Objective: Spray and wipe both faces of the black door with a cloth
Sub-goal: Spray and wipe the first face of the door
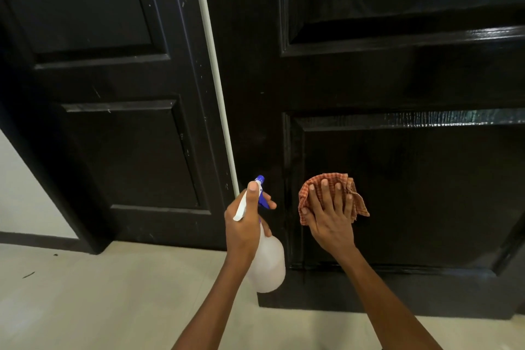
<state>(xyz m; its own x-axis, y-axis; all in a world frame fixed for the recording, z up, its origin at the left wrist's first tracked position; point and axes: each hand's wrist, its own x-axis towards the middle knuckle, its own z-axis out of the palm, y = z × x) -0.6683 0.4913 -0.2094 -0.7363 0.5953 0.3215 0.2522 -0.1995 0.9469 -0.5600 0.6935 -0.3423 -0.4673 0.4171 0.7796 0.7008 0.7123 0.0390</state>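
Right hand [331,219] flat, fingers spread, pressing checked orange cloth [333,197] against lower panel of black door [412,193]. Left hand [245,224] wrapped round neck of spray bottle [268,261], thumb up on white-and-blue head, nozzle toward door's left stile. Second black door leaf [113,79] at left, pale floor [113,293] below.

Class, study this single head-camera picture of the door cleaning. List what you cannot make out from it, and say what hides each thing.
- Head view: the middle of the cloth is covered by the flat right hand.
- The spray bottle neck and trigger are hidden by the gripping left hand; its liquid level is unreadable.
- The black door top and right side are cut off by the frame edges; its other face is out of sight.
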